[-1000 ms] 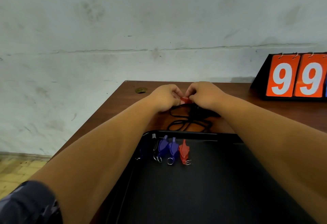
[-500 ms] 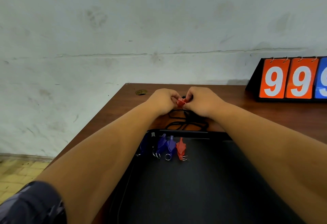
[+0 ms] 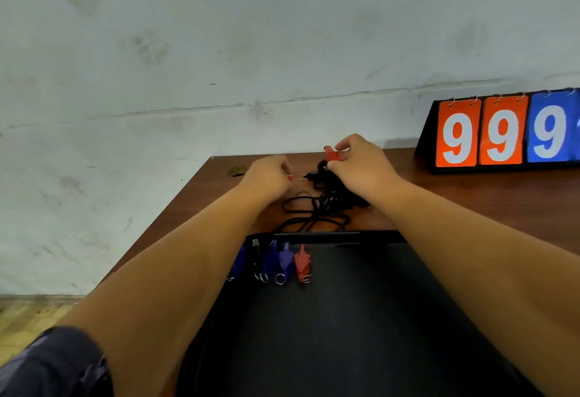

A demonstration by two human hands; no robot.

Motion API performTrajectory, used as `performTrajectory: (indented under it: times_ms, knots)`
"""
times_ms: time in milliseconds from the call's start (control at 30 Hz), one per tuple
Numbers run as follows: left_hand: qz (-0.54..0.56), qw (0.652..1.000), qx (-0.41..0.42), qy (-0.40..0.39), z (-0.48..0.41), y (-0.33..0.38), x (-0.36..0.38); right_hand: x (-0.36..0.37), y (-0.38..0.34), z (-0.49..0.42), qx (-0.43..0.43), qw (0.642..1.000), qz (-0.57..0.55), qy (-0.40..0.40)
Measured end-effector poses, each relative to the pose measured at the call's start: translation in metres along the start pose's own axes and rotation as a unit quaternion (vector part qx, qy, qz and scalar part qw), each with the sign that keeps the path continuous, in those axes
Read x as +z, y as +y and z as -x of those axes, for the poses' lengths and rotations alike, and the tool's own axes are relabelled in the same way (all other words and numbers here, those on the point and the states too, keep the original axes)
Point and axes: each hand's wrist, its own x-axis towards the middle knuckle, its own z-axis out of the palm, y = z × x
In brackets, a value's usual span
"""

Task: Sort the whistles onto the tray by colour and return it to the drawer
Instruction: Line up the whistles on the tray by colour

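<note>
Right hand (image 3: 361, 168) pinches loose red whistle (image 3: 332, 155) above black cord tangle (image 3: 315, 211) on desk (image 3: 470, 199). Left hand (image 3: 269, 177) curled nearby; I cannot tell its hold. Tray (image 3: 376, 236) carries blue whistles (image 3: 285, 260) and sorted red whistle (image 3: 303, 262). I judge sorting underway, drawer return pending.

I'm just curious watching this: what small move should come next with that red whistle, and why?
Probably the right hand should carry the red whistle it pinches down to the tray and lay it beside the red one already there, right of the blue whistles, keeping colours grouped.
</note>
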Motion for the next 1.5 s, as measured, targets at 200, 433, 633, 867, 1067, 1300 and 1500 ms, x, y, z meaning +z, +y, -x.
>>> performTrajectory:
  times_ms: [200, 433, 633, 867, 1067, 1300, 1500]
  knots:
    - [0.118, 0.992, 0.010, -0.037, 0.039, 0.008, -0.044, -0.019, -0.015, 0.028, 0.015, 0.999, -0.036, -0.022]
    - [0.185, 0.980, 0.049, -0.057, 0.094, 0.016, -0.073, -0.043, -0.036, 0.073, 0.061, 0.992, -0.080, -0.071]
    - [0.141, 0.984, 0.097, -0.052, 0.141, 0.037, -0.075, -0.058, -0.053, 0.116, 0.134, 0.977, -0.070, -0.153]
    - [0.111, 0.989, 0.081, -0.051, 0.164, 0.058, -0.056, -0.065, -0.046, 0.141, 0.111, 0.979, -0.031, -0.169]
    - [0.117, 0.987, 0.093, -0.058, 0.172, 0.053, -0.039, -0.062, -0.036, 0.149, 0.104, 0.974, 0.006, -0.200]
    - [0.107, 0.989, 0.078, -0.059, 0.179, 0.050, -0.027, -0.047, -0.027, 0.149, 0.134, 0.965, 0.026, -0.224]
    - [0.038, 0.993, 0.082, -0.073, 0.179, 0.055, -0.029, -0.040, -0.020, 0.150, 0.150, 0.964, 0.017, -0.219]
